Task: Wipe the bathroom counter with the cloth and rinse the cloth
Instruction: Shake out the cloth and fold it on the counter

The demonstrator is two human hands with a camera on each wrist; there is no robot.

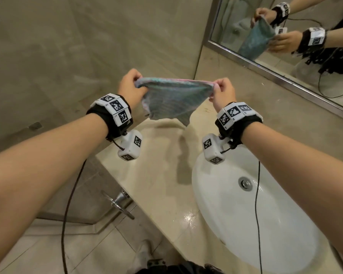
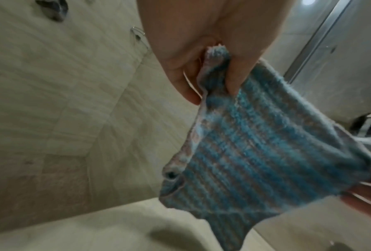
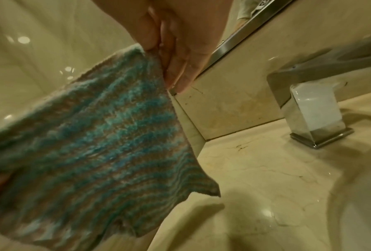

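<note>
Both grips pinch the cloth (image 1: 171, 95) by its top corners, left hand (image 1: 130, 87) and right hand (image 1: 224, 91) stretching it sideways at frame centre; it hangs above the desk (image 1: 162, 165), sink (image 1: 216, 194) lower right, nearer the right hand.

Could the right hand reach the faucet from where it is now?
Probably yes: the faucet stands beside the right hand with nothing between, but that hand pinches the cloth, as does the left hand.

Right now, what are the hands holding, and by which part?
The striped cloth, spread in the air above the counter: left hand and right hand each pinch an upper corner.
</note>
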